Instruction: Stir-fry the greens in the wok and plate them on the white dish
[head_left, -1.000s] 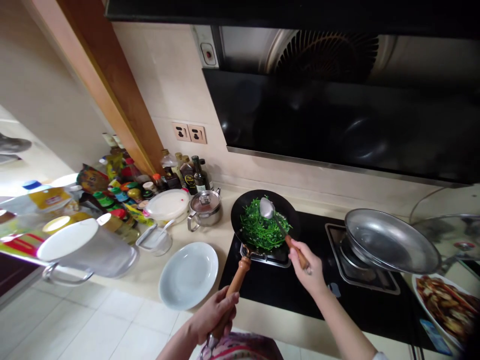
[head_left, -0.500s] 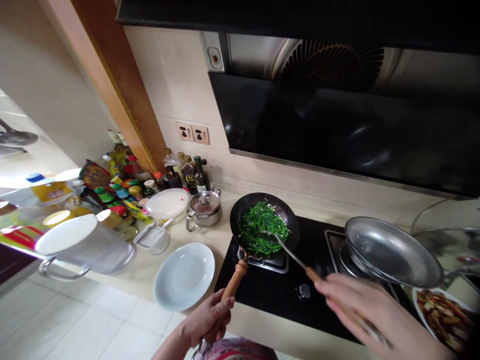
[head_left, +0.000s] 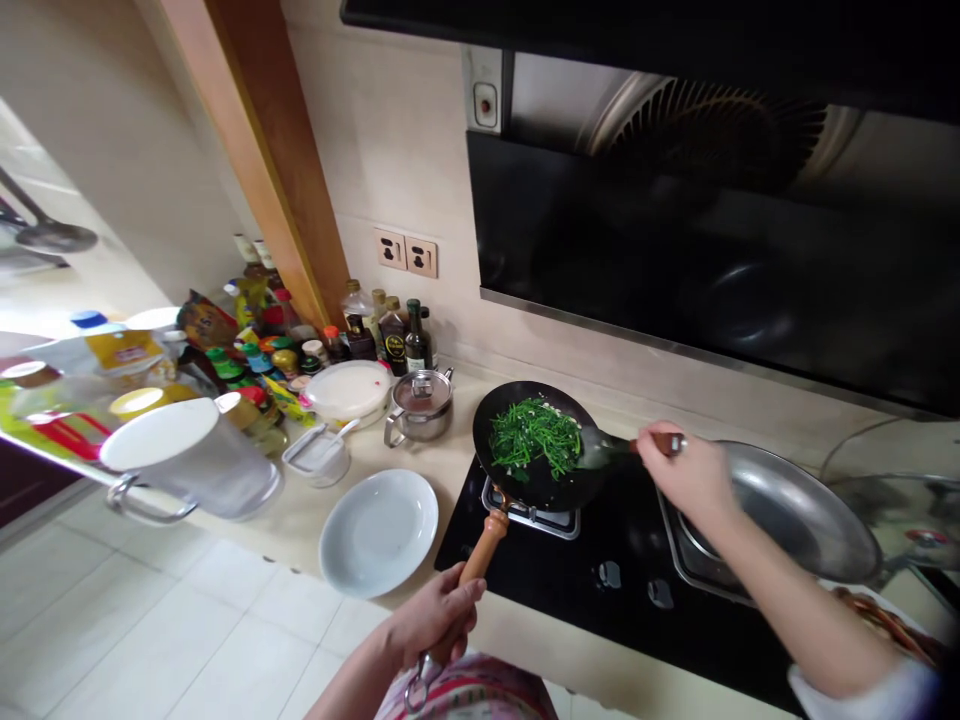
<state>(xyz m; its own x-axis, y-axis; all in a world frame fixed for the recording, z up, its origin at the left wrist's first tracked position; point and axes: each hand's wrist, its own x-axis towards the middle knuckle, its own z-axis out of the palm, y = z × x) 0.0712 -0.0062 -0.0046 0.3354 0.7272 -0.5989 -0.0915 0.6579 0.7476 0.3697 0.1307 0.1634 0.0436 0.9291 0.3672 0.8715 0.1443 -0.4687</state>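
gripping a black wok (head_left: 537, 490) in the left hand (head_left: 435, 617), metal ladle (head_left: 604, 452) in the right hand (head_left: 686, 480), greens (head_left: 535, 438) inside

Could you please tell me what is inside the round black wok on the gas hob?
Bright green chopped stems flecked with small white bits lie in the round black wok. They cover its middle, so the metal there cannot be seen.

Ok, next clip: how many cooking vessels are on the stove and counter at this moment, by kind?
Black wok: 1
Shallow steel pan: 1
Lidded steel pot: 1
Total: 3
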